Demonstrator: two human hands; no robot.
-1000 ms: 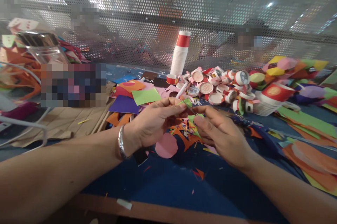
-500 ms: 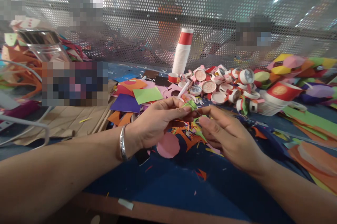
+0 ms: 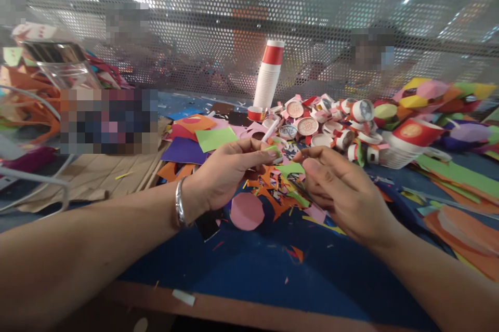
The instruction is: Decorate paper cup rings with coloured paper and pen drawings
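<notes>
My left hand (image 3: 226,171), a silver bangle at its wrist, pinches a small green paper piece (image 3: 274,153) between thumb and fingertips. A white stick (image 3: 271,130) rises just behind those fingertips; whether the hand holds it I cannot tell. My right hand (image 3: 339,186) is closed in a pinch a short way to the right. Something thin and dark may be in its fingers, too small to make out. Below both hands lie colourful paper scraps (image 3: 273,186) and a round pink paper piece (image 3: 247,211).
A stack of paper cups (image 3: 268,77) stands at the back. Cut cup pieces (image 3: 307,125) are heaped in front of it, with tilted cups (image 3: 409,142) at right. Coloured sheets (image 3: 185,151), cardboard (image 3: 105,178) and a lidded jar (image 3: 62,64) lie leftward.
My right hand has drawn away from the left, leaving a gap between the fingertips. The green piece has turned and shows less in my left hand. The view has shifted slightly.
</notes>
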